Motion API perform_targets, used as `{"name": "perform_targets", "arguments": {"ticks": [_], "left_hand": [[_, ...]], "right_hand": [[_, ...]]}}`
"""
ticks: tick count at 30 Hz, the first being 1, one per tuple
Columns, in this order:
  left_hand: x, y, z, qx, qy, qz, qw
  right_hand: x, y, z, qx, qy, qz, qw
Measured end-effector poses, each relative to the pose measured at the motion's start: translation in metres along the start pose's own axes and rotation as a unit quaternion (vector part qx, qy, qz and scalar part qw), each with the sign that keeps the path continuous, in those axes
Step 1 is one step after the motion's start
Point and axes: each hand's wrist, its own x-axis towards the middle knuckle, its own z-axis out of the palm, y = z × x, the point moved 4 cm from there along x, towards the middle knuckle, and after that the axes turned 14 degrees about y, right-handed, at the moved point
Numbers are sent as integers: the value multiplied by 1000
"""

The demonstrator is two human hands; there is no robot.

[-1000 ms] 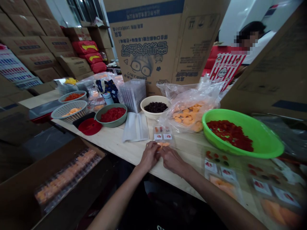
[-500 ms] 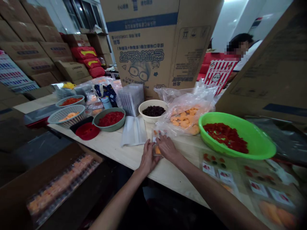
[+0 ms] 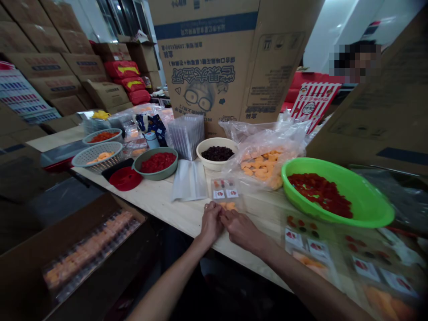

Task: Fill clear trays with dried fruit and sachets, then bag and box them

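In front of me on the table lies a clear plastic pack point(image 3: 224, 192), with small gummy-like pieces at its far end, two white printed cards in the middle and orange pieces at the near end. My left hand point(image 3: 211, 220) is closed at the pack's near edge, its fingers curled. My right hand point(image 3: 239, 227) meets it there, fingertips pinched together beside the left ones. Both appear to grip the edge of the pack, though the fingers hide the exact spot. Similar filled packs point(image 3: 309, 247) lie to the right, under and beyond my right forearm.
A green basin point(image 3: 371, 200) of red pieces stands right, beside a plastic bag of orange pieces point(image 3: 264, 167). Behind are a cream bowl point(image 3: 214, 165), clear trays point(image 3: 187, 136) and a tall carton point(image 3: 214, 53). A carton of packs point(image 3: 93, 249) sits lower left. Another person is behind the cartons.
Both hands have drawn back from over the pack to its near edge, uncovering the two cards. My right fingers have moved from the cards to beside my left fingertips.
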Motion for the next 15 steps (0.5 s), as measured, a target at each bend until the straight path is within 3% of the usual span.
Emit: {"name": "perform_targets", "arguments": {"ticks": [5,8,10,11,13,15], "left_hand": [[18,16,17,89,-67,41,993],[26,22,13,99,-167,95,976],[36,20,-3,70,-235,148,958],[45,14,-16,77,-238,154,956],[71,-10,-46,166,-183,109,963],[95,-41,-72,278,-128,33,951]], "right_hand": [[9,28,16,4,17,72,997],[4,40,24,-9,21,109,994],[-3,43,26,-17,17,125,992],[-7,43,26,-19,16,129,991],[-13,42,24,-19,19,129,991],[-17,39,21,-16,32,123,992]]}}
